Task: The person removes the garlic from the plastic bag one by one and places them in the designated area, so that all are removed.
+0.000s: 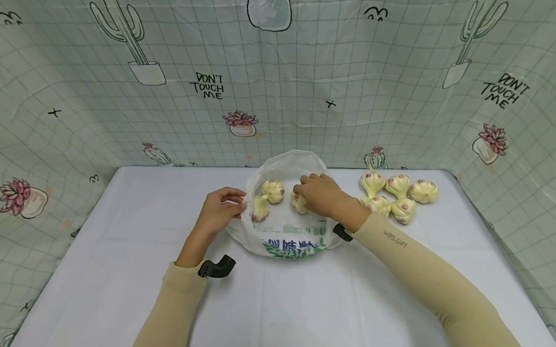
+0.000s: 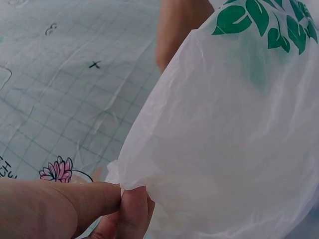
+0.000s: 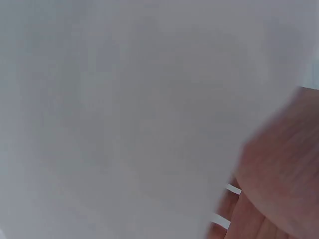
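A white plastic bag [image 1: 274,242] with green leaf print lies with its mouth spread wide on the table. My left hand [image 1: 222,204] pinches the left edge of its rim; in the left wrist view, thumb and fingers [image 2: 132,209] hold the thin film. Two garlic bulbs, one upper [image 1: 273,191] and one lower [image 1: 260,208], lie inside at the left. My right hand [image 1: 324,195] reaches over the bag's right rim, with curled fingers gripping another garlic bulb [image 1: 298,203], partly hidden by them. Bag film fills most of the right wrist view and hides the bulb there.
Several more garlic bulbs [image 1: 403,210] are clustered on the white table [image 1: 125,249] at the back right, beside the right forearm. A grid-patterned cloth [image 1: 302,90] with cactus drawings hangs behind the table and along its sides.
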`<state>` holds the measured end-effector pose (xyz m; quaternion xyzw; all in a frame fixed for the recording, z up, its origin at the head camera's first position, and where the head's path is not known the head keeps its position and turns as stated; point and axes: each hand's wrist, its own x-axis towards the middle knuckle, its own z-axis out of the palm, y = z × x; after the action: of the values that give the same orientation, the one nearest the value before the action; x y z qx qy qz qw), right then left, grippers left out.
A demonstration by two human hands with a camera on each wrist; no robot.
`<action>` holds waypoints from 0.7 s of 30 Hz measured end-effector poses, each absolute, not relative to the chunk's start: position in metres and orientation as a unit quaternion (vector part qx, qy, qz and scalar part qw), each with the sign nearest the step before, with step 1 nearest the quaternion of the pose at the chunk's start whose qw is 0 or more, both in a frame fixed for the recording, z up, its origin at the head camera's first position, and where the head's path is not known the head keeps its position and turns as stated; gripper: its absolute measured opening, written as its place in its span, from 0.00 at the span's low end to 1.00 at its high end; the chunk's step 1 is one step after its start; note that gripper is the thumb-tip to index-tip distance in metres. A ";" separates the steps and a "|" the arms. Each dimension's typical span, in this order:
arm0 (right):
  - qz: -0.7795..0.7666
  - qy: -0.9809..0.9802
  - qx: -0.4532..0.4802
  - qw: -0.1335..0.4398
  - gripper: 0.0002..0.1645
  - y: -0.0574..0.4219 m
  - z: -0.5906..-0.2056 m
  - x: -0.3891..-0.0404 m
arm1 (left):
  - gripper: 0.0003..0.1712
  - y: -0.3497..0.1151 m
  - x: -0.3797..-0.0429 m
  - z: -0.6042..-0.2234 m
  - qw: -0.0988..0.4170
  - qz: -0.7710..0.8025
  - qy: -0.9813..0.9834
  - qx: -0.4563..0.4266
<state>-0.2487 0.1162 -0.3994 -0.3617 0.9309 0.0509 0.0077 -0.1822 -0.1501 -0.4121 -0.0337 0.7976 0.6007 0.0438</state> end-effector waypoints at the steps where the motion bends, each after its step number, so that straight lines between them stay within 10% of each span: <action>1: 0.053 0.931 -0.362 0.008 0.22 0.116 -0.399 -0.248 | 0.15 -0.150 -0.182 -0.412 0.044 0.601 0.797 -0.033; 21: 0.048 0.922 -0.385 0.014 0.26 0.118 -0.394 -0.229 | 0.16 -0.147 -0.182 -0.411 0.045 0.599 0.799 -0.036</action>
<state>-0.2287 0.1183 -0.3939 -0.3851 0.9215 0.0477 0.0141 -0.1816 -0.1473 -0.4105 -0.0356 0.7988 0.5988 0.0453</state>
